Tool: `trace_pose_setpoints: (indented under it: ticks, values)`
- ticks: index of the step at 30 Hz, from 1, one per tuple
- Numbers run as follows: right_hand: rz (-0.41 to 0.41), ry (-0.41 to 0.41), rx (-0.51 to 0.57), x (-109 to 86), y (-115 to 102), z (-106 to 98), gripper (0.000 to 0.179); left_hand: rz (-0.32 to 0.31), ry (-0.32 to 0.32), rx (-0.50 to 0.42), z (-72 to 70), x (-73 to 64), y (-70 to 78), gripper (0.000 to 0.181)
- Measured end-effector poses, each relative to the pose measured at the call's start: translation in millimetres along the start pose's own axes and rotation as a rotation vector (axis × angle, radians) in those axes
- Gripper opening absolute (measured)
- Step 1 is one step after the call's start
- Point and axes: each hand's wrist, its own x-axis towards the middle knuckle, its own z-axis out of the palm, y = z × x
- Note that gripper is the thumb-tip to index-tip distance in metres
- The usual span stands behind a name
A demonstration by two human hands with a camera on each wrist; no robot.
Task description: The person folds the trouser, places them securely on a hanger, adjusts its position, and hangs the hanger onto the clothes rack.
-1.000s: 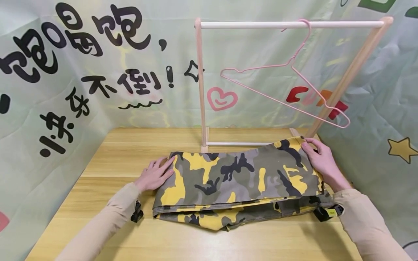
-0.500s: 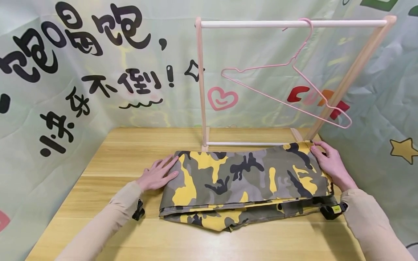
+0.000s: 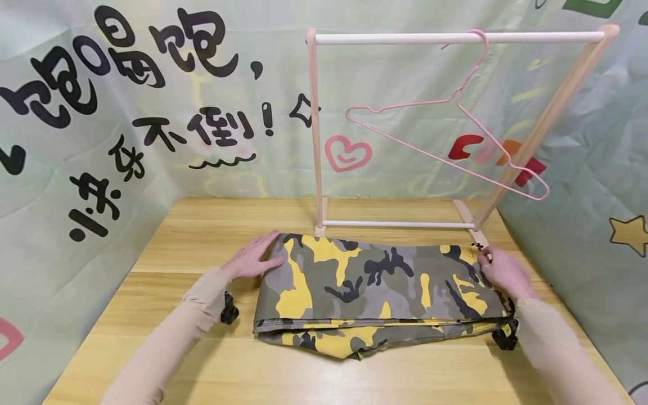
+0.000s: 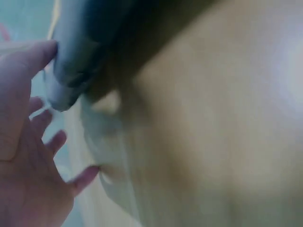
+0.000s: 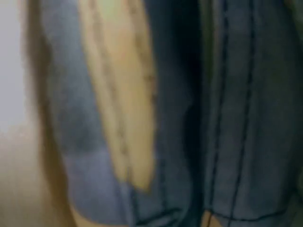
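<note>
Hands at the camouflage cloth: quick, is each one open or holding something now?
Left hand: open, touching the left end of the folded camouflage cloth.
Right hand: closed, holding the cloth's right edge.

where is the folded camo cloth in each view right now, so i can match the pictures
Head: the camo cloth lies folded right of and below centre, between the left hand and right hand.
Left wrist: a blurred dark fold at upper left, beside that hand.
Right wrist: its stitched layers, close up, fill most of the picture.
Shared landmark: the wooden table, also at right in left wrist, left edge in right wrist.
</note>
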Motion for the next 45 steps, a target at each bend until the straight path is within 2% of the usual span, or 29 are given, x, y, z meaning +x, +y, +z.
trace_pose_setpoints:
  ticks: [2,5,11,14,16,21,24,29,32,34,38,41,45]
  values:
    - [0.02,-0.049,0.011,2.5,0,1,0.036,0.044,0.015,-0.077,-1.5,9.1,-1.0,0.07]
    - [0.036,-0.069,0.057,8.3,0,3,0.043,0.084,0.021,-0.142,-2.2,19.7,-2.3,0.064]
    - [0.025,-0.044,0.122,17.2,-1,6,0.075,0.102,0.009,-0.17,0.3,31.3,-0.9,0.056]
    - [0.01,-0.006,0.105,18.8,-2,8,0.072,0.097,0.005,-0.195,1.4,34.3,-0.2,0.053]
    - [0.012,0.013,0.109,18.4,-3,10,0.062,0.079,-0.002,-0.215,1.3,35.3,0.4,0.052]
    - [0.067,0.005,0.182,17.0,-4,11,0.051,0.05,-0.022,-0.198,-0.5,37.0,-0.2,0.048]
    - [0.091,0.015,0.234,17.9,-2,11,0.05,0.037,-0.034,-0.135,-3.1,37.3,0.9,0.045]
    - [0.126,0.096,0.295,17.3,3,12,0.047,0.019,-0.018,-0.066,-10.1,41.9,10.8,0.033]
    - [0.119,0.132,0.277,16.1,6,15,0.046,0.018,0.006,-0.02,-12.1,45.4,17.5,0.029]
    - [0.101,0.145,0.232,15.6,7,17,0.045,0.013,0.02,0.043,-10.2,46.1,20.3,0.028]
    - [0.048,0.16,0.119,14.8,5,22,0.036,0.01,0.014,0.144,-0.6,44.4,21.1,0.039]
    - [0.0,0.144,0.05,13.9,1,25,0.038,-0.017,-0.006,0.128,6.4,40.4,19.1,0.05]
    - [-0.041,0.096,-0.003,13.1,-1,28,0.047,-0.041,-0.01,0.017,10.4,34.4,16.8,0.055]
